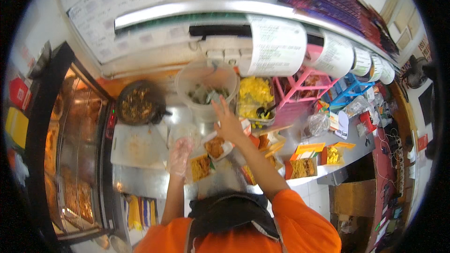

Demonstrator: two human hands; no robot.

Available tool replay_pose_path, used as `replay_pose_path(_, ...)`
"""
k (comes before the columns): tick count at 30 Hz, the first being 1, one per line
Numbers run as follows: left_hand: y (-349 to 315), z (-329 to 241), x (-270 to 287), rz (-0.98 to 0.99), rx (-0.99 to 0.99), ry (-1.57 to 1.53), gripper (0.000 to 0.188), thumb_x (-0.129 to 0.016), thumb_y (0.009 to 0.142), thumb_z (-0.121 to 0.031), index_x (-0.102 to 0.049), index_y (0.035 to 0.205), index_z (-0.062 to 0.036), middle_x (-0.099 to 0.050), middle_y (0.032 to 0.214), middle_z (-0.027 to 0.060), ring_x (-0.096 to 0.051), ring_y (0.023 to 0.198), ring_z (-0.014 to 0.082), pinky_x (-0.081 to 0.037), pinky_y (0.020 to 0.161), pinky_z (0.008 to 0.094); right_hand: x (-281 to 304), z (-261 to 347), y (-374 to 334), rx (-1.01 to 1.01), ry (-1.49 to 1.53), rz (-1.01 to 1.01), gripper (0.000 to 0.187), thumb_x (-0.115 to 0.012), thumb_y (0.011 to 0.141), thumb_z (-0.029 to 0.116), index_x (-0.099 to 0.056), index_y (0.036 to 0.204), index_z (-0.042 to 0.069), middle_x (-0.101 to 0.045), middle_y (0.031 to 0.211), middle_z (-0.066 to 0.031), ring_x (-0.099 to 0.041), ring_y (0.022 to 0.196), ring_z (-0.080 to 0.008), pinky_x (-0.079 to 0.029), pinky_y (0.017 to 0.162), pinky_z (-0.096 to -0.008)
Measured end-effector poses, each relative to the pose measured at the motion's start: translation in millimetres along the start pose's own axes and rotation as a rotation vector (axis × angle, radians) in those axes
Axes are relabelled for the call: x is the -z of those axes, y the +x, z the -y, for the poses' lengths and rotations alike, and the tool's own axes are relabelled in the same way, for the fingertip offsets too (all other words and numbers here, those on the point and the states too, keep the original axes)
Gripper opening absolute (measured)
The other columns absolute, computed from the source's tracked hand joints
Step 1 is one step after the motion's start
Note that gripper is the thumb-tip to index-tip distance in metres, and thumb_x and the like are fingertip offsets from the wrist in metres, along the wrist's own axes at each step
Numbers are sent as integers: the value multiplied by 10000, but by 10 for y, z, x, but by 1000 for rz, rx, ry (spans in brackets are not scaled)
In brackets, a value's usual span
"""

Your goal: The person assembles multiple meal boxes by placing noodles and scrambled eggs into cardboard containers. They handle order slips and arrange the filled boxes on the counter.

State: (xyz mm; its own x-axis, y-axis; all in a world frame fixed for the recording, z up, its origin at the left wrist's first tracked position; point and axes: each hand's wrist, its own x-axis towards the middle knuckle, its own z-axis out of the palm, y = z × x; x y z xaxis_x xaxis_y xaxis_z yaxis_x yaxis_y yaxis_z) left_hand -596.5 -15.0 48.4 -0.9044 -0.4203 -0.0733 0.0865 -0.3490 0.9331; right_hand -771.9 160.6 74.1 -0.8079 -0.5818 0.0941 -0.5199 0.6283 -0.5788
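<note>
My right hand (228,124), bare, reaches forward with fingers apart to the near side of a clear plastic tub (206,77). Small greenish and pale items (206,94) lie inside the tub. On my left hand (180,155) is a clear plastic glove; its fingers are blurred, and I cannot tell whether they hold anything. Just right of it stands an open box of yellow rice or noodles (200,167). A white paper tray with fried chicken (214,147) sits between my two hands. Under my right forearm, more open food boxes (271,160) are partly hidden.
Left of the tub are a dark pan of food (140,102) and a white cutting board (139,145). A heated display cabinet (70,150) stands far left. Yellow chunks fill a container (256,97) beside the tub. Paper slips (276,47) hang from a metal rail overhead.
</note>
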Motion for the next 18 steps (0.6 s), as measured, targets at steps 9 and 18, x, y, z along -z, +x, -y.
replay_pose_path(9, -189, -45, 379, -147, -41, 165, 295, -710, 938, -128, -615, 1196, -22, -645, 1121, 43, -578, 1059, 143, -447, 973, 298, 214, -396, -506, 49, 251, -496, 565, -591, 895, 70, -449, 1440, 30, -425, 1492, -257, -482, 1318, -411, -419, 1063, -447)
replay_pose_path(18, -268, -57, 434, -157, 9, 423, 301, -667, 937, -32, -593, 1228, 1, -638, 1178, 73, -577, 1103, 156, -439, 998, 287, -357, -591, -670, -462, -179, 248, 462, -601, 887, 377, -667, 1141, -3, -697, 1060, -248, -673, 1030, -384, -523, 909, -457)
